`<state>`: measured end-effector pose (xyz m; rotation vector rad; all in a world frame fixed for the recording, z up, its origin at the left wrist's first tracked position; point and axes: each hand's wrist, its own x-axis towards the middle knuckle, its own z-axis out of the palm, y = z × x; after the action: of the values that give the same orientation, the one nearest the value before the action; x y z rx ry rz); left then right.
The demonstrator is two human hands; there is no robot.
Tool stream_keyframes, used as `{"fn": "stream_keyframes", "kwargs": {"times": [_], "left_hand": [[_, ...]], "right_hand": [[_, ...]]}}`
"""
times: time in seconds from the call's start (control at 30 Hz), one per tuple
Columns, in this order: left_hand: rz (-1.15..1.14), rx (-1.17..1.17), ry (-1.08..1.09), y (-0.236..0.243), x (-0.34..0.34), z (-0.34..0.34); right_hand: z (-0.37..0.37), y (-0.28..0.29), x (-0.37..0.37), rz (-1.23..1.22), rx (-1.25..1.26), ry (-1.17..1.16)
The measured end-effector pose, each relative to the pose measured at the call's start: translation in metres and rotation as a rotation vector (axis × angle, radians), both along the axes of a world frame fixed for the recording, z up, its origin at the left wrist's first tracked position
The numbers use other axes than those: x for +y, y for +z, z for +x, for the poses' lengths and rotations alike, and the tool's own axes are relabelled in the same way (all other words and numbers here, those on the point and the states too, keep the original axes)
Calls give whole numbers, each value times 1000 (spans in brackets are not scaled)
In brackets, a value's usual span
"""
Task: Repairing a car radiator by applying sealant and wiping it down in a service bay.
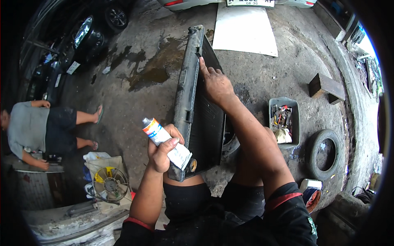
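A white squeeze tube (172,147) with red and blue bands is gripped in my left hand (162,153). Its uncapped-looking nozzle points up and left. A black car radiator (207,119) stands across my lap at centre, tilted lengthwise away from me. On its plastic side tank (184,86), near the upper end, rests the extended index fingertip of my right hand (215,84); the other fingers are bent and hold nothing. A round brass-coloured opening (192,165) shows at the tank's near end.
A person (28,127) sits at left beside a fan assembly (110,184). A tool tub (295,115), tire (312,151) and low stool (326,88) are at right. Parked cars (88,33) and a white board (244,33) lie beyond.
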<state>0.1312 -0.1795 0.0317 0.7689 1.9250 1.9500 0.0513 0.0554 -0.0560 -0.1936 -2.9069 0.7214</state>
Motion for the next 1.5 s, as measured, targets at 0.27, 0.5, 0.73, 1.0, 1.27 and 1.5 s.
{"fn": "stream_keyframes", "kwargs": {"times": [0.27,0.5,0.73,1.0,1.27,1.5], "left_hand": [[-3,-26,-30,4,12,10],[-46,20,-39,8,16,18],[-93,27,-45,7,19,20],[-91,40,-18,10,21,23],[-166,58,-23,8,21,29],[-103,51,-4,7,16,25]], "right_hand": [[8,-35,-5,-1238,255,46],[8,-22,7,-1637,129,149],[9,-14,10,-1073,207,89],[23,-15,17,-511,141,-63],[10,-38,12,-752,351,42],[5,-44,7,-673,360,102]]}}
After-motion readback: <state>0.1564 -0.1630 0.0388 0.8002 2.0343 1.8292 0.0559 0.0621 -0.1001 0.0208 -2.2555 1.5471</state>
